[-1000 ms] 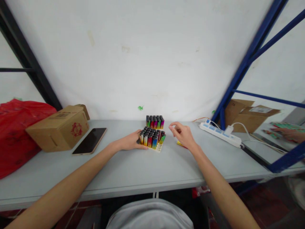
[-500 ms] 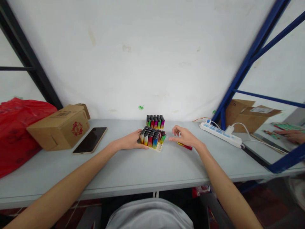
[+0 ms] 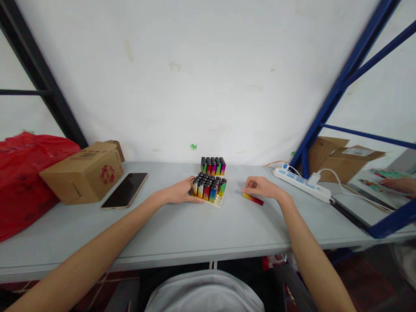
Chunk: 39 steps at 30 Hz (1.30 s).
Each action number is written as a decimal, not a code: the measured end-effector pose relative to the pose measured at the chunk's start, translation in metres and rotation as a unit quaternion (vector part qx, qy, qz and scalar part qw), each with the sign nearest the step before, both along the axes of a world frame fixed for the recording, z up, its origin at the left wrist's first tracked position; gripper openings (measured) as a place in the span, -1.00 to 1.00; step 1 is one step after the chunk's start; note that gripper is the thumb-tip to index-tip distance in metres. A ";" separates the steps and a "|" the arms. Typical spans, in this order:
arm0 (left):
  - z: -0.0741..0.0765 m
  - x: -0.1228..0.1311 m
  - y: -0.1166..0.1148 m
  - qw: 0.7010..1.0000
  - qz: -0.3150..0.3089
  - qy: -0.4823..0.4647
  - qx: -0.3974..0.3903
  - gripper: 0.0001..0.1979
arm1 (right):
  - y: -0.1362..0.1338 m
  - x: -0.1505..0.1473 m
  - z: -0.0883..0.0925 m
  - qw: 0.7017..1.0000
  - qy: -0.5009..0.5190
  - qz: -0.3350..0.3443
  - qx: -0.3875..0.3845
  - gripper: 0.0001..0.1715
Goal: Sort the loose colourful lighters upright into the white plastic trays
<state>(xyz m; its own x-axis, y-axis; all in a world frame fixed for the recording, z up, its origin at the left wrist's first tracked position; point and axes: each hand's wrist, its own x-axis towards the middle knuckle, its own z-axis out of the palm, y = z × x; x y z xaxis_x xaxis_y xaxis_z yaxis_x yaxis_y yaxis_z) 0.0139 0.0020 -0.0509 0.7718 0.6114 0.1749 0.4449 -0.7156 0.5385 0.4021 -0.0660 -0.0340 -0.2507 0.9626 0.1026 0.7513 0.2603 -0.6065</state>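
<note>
Several black-topped, brightly coloured lighters stand upright in a pale tray, whose front right slots are bare. My left hand is wrapped round the tray's left side. Behind stands a second block of lighters. On the table to the right lie red and yellow lighters; how many is too small to tell. Just above them hovers my right hand, fingers curled towards the thumb. Whether anything is between its fingertips is hidden.
A phone, a cardboard box and a red bag occupy the left. To the right are a white power strip, a blue frame and open cartons. Another person's hand shows at far right.
My right hand has moved right, away from the tray, to above the loose lighters, its fingers more curled. The leaning green lighter in the tray now stands straighter. My left hand keeps its hold.
</note>
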 end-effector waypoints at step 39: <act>0.002 0.000 0.000 1.000 -0.002 0.013 -0.004 -0.23 | 0.022 -0.046 -0.025 0.844 0.516 -0.097 -0.106 -0.72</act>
<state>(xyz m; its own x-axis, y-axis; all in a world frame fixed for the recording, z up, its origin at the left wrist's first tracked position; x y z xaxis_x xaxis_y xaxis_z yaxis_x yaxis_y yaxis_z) 0.0136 0.0023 -0.0492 0.7789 0.6091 0.1494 0.4556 -0.7132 0.5328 0.3562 -0.0438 -0.0595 0.0314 0.9995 -0.0097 -0.1899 -0.0036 -0.9818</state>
